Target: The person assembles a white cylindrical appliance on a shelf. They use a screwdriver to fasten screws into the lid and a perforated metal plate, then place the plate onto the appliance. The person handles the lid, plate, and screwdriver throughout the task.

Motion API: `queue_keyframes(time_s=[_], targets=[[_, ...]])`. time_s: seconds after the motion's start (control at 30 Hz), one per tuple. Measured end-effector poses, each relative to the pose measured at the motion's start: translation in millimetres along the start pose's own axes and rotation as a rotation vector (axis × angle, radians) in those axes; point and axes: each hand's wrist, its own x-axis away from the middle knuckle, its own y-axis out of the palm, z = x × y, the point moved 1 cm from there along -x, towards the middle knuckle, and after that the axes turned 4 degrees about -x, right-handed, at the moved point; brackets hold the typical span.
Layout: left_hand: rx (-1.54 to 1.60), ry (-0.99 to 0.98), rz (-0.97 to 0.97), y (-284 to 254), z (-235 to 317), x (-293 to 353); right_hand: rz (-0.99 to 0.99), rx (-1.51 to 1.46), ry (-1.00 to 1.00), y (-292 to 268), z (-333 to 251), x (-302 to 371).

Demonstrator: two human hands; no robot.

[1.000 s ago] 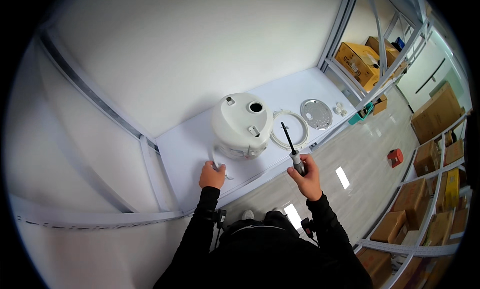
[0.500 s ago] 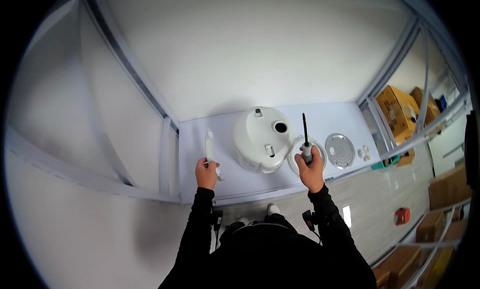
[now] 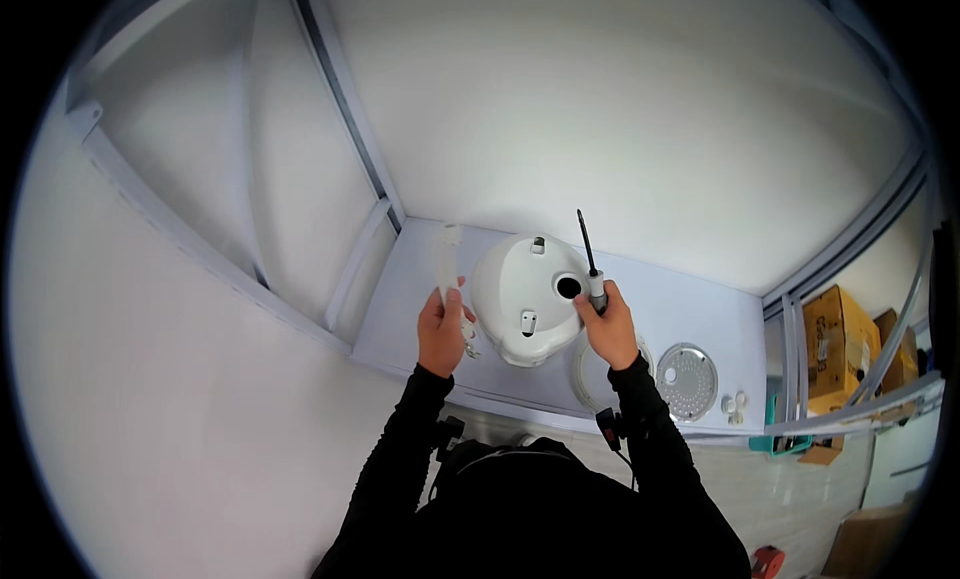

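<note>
A rounded white appliance housing point(image 3: 505, 291) with a dark round hole and two slotted recesses sits on the white table point(image 3: 390, 314). At its left, my left hand point(image 3: 440, 334) is closed around a long white handle-like strip point(image 3: 447, 259), slightly blurred, held upright. My right hand point(image 3: 613, 329) grips a screwdriver point(image 3: 597, 282) with a grey-and-white grip, its dark shaft pointing up and away. The right fingers are beside the housing's hole; whether they touch it I cannot tell. Partly under the right forearm lies a white ring-shaped part point(image 3: 583, 381).
Right of the ring are a perforated grey metal disc point(image 3: 690, 387) and several small white pieces point(image 3: 735, 407). Metal frame posts point(image 3: 362, 164) and a wall border the table. Beyond its right end are a yellow-brown carton point(image 3: 838, 344) and a teal basket point(image 3: 780, 444).
The view has shifted, so the table sits lower. Both hands have come in nearer the housing, the right with the screwdriver and the left with the white strip. The housing looks slightly turned.
</note>
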Motion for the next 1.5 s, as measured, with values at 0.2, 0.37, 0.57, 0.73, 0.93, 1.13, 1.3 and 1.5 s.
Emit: queue_keyframes(time_s=[0.2,0.37,0.57,0.73,0.93,1.13,1.3,1.5], targets=[[-0.147,0.18,0.122,22,-35,10,-0.02,0.001,-0.026,-5,-13,2],[-0.132,0.201,0.138,34,-49,9,-0.027,-0.174,-0.079,-10,-13,-1],[-0.034,0.349,0.23,39,-28,15,0.002,-0.67,-0.016,-20,-26,-1],[-0.295,0.693,0.432,36,25,28,-0.086,-0.636,-0.091,-36,-34,4],[-0.504,1.015,0.408,23,62,47,-0.136,-0.635,-0.116,-38,-44,14],[-0.434,1.063,0.113,40,90,56,-0.148,-0.611,-0.113,-40,-52,19],[-0.371,1.04,-0.084,45,91,59,-0.138,-0.555,-0.192,-41,-55,24],[-0.37,1.041,-0.169,45,83,61,-0.139,-0.551,-0.198,-38,-56,26]])
